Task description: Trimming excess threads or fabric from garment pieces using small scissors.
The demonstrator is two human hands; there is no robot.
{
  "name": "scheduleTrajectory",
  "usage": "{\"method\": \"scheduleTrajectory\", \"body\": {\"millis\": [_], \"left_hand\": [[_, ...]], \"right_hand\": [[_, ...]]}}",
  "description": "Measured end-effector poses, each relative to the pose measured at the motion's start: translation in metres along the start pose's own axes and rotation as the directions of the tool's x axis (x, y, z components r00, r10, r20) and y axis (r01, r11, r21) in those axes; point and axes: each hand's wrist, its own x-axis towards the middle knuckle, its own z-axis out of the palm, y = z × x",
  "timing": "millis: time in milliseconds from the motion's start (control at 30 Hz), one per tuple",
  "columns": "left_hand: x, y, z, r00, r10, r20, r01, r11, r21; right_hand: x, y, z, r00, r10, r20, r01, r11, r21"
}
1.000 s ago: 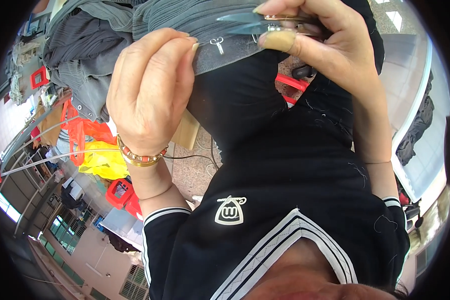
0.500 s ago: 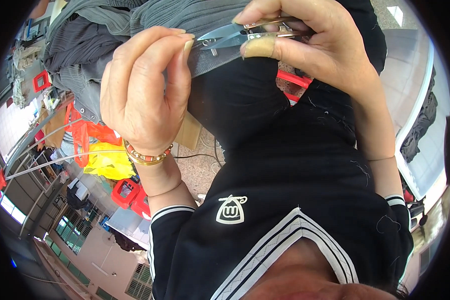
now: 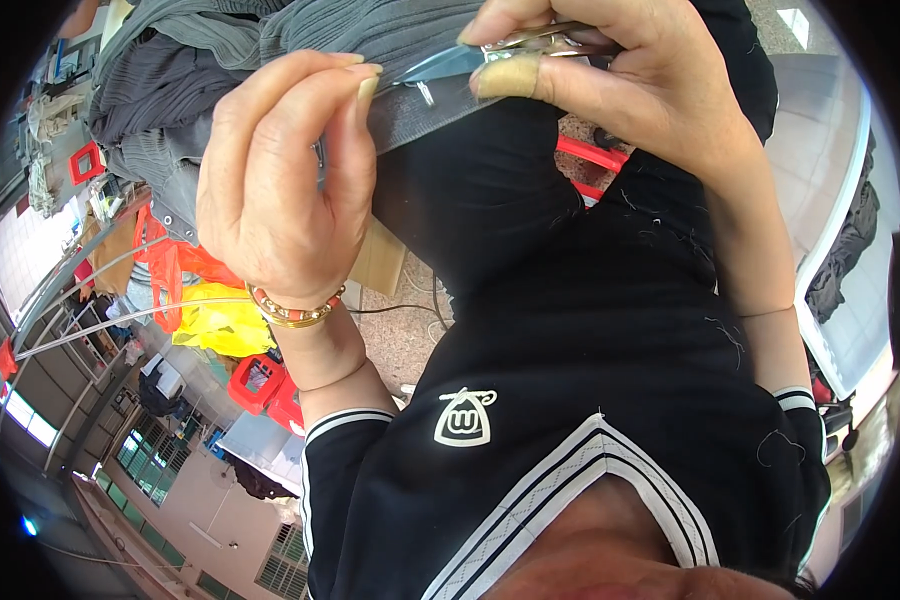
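My right hand (image 3: 635, 90) grips a pair of metal thread snips (image 3: 445, 66), its thumb, wrapped in a tan plaster, pressing on one handle. The blades are closed together and point left. At their tips, my left hand (image 3: 280, 180) has thumb and fingers pinched together; whatever lies between them is too small to make out. Beneath both hands a grey ribbed garment (image 3: 340, 40) spreads over my lap, and a small metal fastening (image 3: 425, 94) shows by its edge, just under the blades.
To the left are an orange-red plastic bag (image 3: 165, 265), a yellow bag (image 3: 220, 322) and red plastic stools (image 3: 260, 385). A red piece (image 3: 590, 153) shows between my legs. At right a white table (image 3: 840, 240) holds dark grey cloth (image 3: 850, 250). Cables (image 3: 395, 308) lie on the floor.
The snips' blades were apart and are now together. Both hands have shifted slightly, the left a little leftward; its pinch stays by the blade tips.
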Motion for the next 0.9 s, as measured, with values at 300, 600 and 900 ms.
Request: {"method": "scheduleTrajectory", "body": {"millis": [300,600,900], "left_hand": [[-0.019,-0.002,-0.004,0.947,-0.320,0.016,0.305,0.888,-0.345],[-0.070,-0.010,-0.016,0.840,-0.522,0.147,0.523,0.707,-0.476],[-0.077,-0.019,-0.024,0.845,-0.496,0.199,0.534,0.799,-0.277]], "right_hand": [[-0.006,-0.037,-0.016,0.591,0.795,-0.137,-0.761,0.606,0.231],[-0.044,0.031,0.000,0.974,0.165,-0.157,-0.036,0.792,0.610],[-0.023,-0.030,-0.011,0.639,0.767,-0.053,-0.758,0.640,0.131]]}}
